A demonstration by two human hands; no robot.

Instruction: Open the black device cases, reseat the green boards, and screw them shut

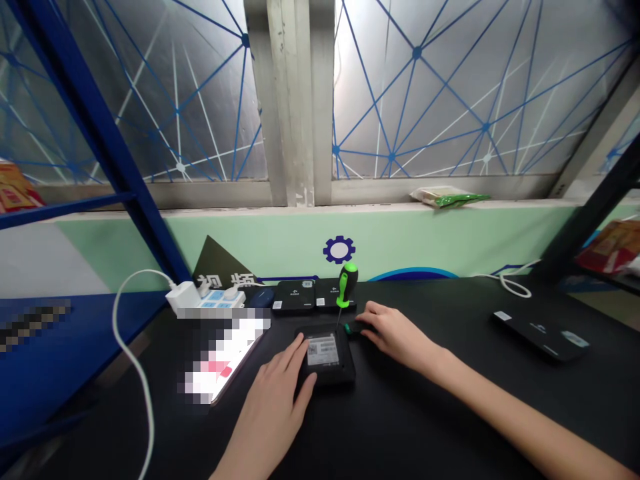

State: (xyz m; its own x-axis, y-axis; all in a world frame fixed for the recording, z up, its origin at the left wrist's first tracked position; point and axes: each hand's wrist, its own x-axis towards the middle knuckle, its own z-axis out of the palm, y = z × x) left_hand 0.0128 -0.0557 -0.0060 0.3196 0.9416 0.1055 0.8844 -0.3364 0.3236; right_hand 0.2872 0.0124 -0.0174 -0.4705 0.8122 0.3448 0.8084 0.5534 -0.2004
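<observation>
A flat black box (345, 370) with a white label (323, 350) lies on the table in front of me. My left hand (283, 383) holds its left side, fingers over the top edge and thumb at the near corner. A green-and-black screwdriver (347, 283) stands nearly upright without a hand on it, its tip at the box's far right corner. Just right of the box, my right hand (383, 327) has its fingers closed on a small black thing with a green end (353, 328), low at the tabletop; its kind is partly hidden.
Two similar black boxes (294, 295) lie against the wall, and another box (540, 335) lies at the right. On the left are a lit phone (230, 360), a power strip (220, 300) with a white charger (184, 298), a looping white cable (133, 360) and a dark blue mouse-like object (261, 297).
</observation>
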